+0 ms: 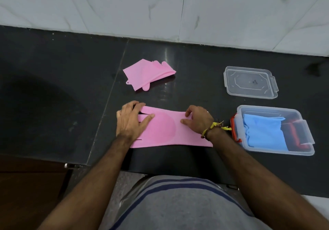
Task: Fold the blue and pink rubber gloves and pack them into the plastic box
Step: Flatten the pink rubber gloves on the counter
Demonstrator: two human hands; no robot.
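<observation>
A pink rubber glove point(165, 132) lies flat on the black counter near its front edge, fingers pointing left. My left hand point(130, 120) presses down on the glove's finger end with fingers spread. My right hand point(197, 119) pinches the far edge of the glove near the cuff. A second pink glove point(146, 74), folded, rests farther back on the counter. The clear plastic box point(306, 151) stands at the right with a folded blue glove point(263, 132) inside.
The box's clear lid point(251, 82) lies flat behind the box. Red-orange clips point(234, 130) show on the box's left side. A white marble wall point(160, 7) runs along the back of the black counter point(53, 87). My body stands against the front edge.
</observation>
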